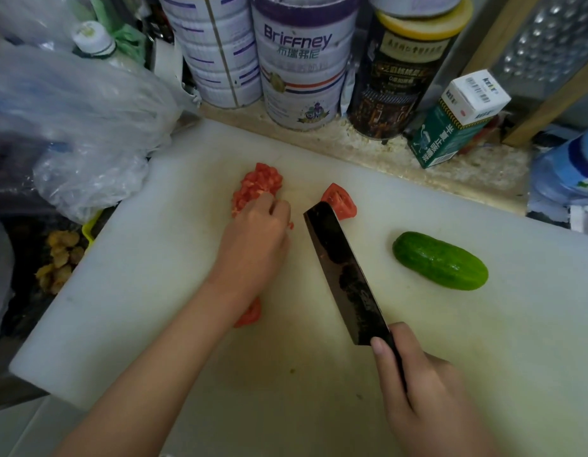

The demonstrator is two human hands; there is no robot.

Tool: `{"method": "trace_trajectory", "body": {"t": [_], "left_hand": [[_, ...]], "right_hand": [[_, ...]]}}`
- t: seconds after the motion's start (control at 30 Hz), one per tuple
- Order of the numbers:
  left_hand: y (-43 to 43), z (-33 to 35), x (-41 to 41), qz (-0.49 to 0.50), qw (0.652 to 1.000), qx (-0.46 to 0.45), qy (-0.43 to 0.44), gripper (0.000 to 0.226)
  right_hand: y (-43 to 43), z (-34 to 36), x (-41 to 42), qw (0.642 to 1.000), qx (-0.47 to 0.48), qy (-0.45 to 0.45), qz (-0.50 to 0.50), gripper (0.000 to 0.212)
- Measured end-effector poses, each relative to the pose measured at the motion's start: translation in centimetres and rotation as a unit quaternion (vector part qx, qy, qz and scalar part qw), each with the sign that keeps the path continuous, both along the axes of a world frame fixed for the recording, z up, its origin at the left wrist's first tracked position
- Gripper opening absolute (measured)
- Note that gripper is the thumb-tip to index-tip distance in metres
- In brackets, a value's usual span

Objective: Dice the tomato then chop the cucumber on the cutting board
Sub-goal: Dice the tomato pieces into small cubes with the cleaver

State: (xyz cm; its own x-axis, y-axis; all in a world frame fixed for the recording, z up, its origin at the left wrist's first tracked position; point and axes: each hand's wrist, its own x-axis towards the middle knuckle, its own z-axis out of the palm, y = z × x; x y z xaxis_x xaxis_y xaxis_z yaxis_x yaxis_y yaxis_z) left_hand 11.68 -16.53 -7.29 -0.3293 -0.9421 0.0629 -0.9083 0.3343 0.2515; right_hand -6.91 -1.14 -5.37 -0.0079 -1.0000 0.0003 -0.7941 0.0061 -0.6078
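The right hand [418,390] grips the knife [345,272] by its handle, the blade tip beside a tomato wedge [340,199] near the cutting board's [154,291] far edge. The left hand [256,232] rests curled fingers on the near side of the diced tomato [259,183]; whether they pinch any pieces cannot be told. The whole cucumber [440,260] lies toward the right edge, apart from both hands.

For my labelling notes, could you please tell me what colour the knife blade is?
The knife blade is near-black and mottled; head view shows it.
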Motion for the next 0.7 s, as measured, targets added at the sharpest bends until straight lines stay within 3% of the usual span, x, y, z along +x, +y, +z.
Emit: {"method": "trace_trajectory", "body": {"t": [0.1, 0.2, 0.37, 0.53, 0.7], "left_hand": [[-1.7, 0.0, 0.8, -0.011, 0.999, -0.05, -0.004, 0.014], [-2.3, -0.3, 1.3, -0.027, 0.997, -0.068, -0.018, 0.032], [-1.5, -0.9, 1.7, -0.036, 0.992, -0.118, 0.006, 0.013], [-1.1, -1.7, 2.1, -0.083, 0.985, -0.151, -0.024, 0.016], [1.8, -0.2, 2.6, -0.032, 0.989, -0.134, 0.056, 0.031]], "right_hand": [[-0.4, -0.2, 0.0, 1.0, -0.006, 0.0, 0.004, 0.008], [-0.9, -0.4, -0.1, 1.0, 0.002, 0.002, 0.005, 0.011], [-1.5, -0.4, -0.3, 1.0, -0.006, 0.013, 0.001, 0.014], [-1.6, -0.2, -0.3, 1.0, 0.003, 0.014, 0.0, 0.031], [-1.0, 0.2, -0.1, 1.0, 0.019, 0.018, 0.003, 0.028]]}}
